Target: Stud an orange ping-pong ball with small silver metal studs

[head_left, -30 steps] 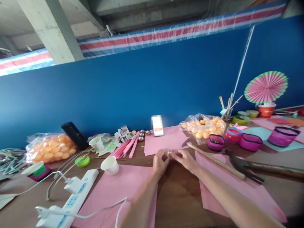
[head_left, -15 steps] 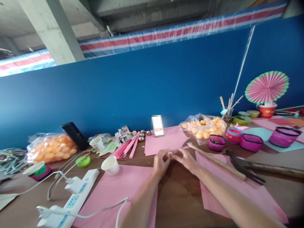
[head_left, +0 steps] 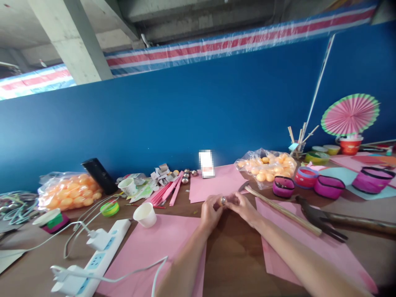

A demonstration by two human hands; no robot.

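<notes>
Between my two hands, just above the brown table, is a small shiny metal ball [head_left: 223, 201]. My left hand [head_left: 211, 211] has its fingers closed on the ball from the left. From the other side, the fingertips of my right hand [head_left: 241, 207] pinch it too. Beyond the hands lies a pink paper sheet [head_left: 216, 181]. Several more metal balls [head_left: 186, 177] rest behind, to the left of that sheet. A hammer with a pale wooden handle [head_left: 284, 210] lies beside my right wrist.
A claw hammer [head_left: 321, 216] lies at the right near purple fabric pouches [head_left: 329, 187]. Bags of orange balls stand left [head_left: 69, 192] and right [head_left: 267, 165]. A paper cup [head_left: 144, 215] and a power strip [head_left: 102, 255] with cables are on the left. A blue partition [head_left: 185, 111] rises behind.
The view has shifted very slightly. Both hands keep the metal ball in nearly the same place, with hardly any visible finger movement.
</notes>
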